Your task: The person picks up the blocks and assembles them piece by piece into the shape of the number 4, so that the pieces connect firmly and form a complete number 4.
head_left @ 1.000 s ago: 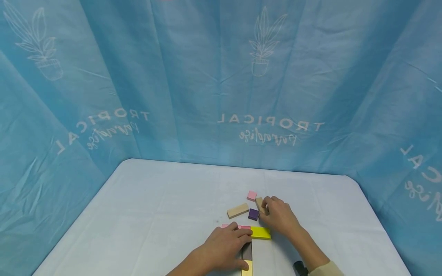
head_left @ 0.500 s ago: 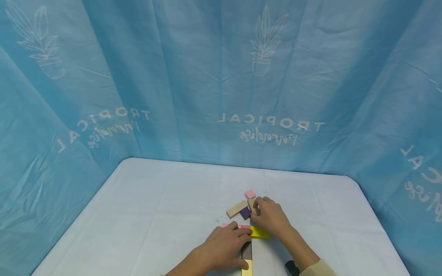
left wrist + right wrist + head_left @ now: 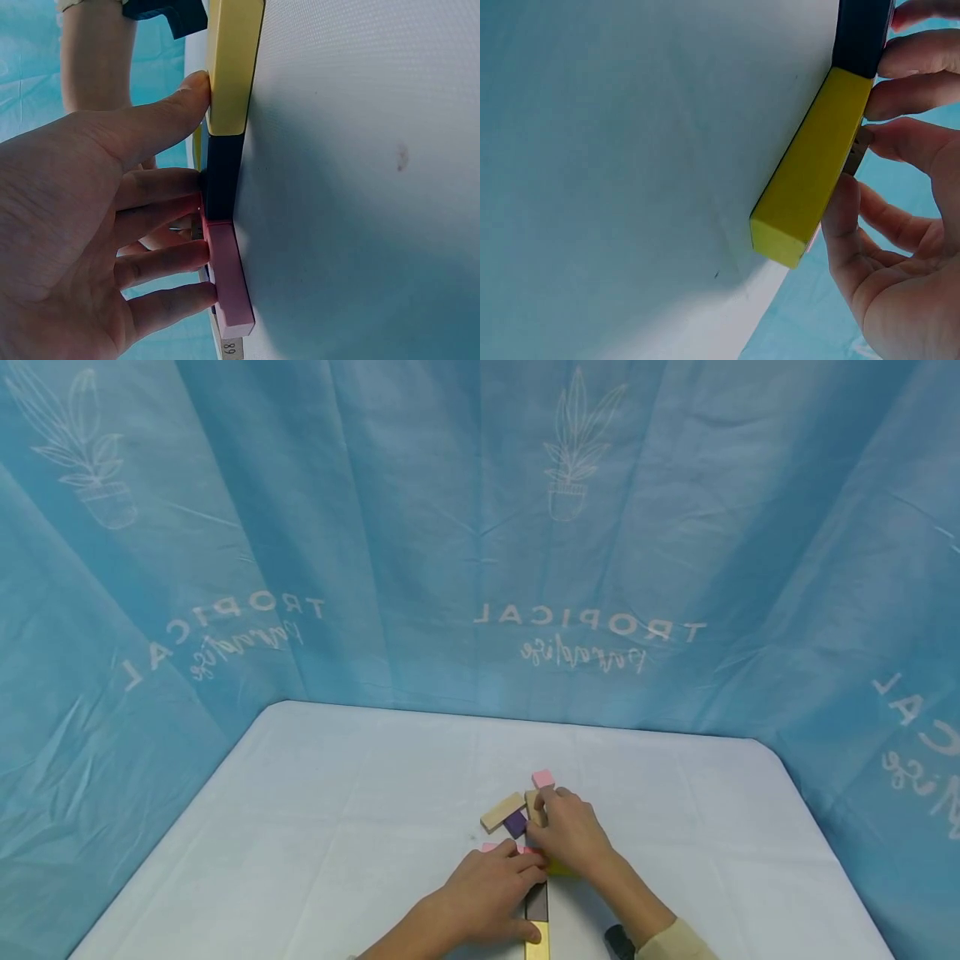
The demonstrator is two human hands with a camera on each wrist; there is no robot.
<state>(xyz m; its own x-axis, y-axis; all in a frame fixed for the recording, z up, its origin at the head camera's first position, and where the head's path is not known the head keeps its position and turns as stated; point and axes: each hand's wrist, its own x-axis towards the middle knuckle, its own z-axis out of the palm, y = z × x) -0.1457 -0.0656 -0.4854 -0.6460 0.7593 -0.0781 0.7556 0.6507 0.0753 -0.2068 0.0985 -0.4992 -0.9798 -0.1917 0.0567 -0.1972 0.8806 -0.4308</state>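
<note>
head view: two hands work at the near part of the white surface (image 3: 375,802), right of its middle. the right hand (image 3: 573,837) has its grip clamped on a wooden block (image 3: 533,807), pinched between thumb and fingers; the fingers cover part of the block. the left hand (image 3: 486,893) has its grip apart, the fingers extended and the thumb spread away from them. its thumb rests against a pale yellow block (image 3: 537,941), and its fingertips touch the row's far end, including a pink block (image 3: 231,277).

the dark block (image 3: 536,903) lies end to end with the pale yellow block, on its far side. a bright yellow block (image 3: 806,169) meets dark material at one end and lies partly beneath the right hand as seen from the head.

left of the held piece, a purple block (image 3: 515,824) lies against a second wooden block (image 3: 502,812), set at a slant. a pink cube (image 3: 543,778) sits just beyond the right fingers. a blue curtain (image 3: 420,568) with white lettering and plant outlines hangs behind.
</note>
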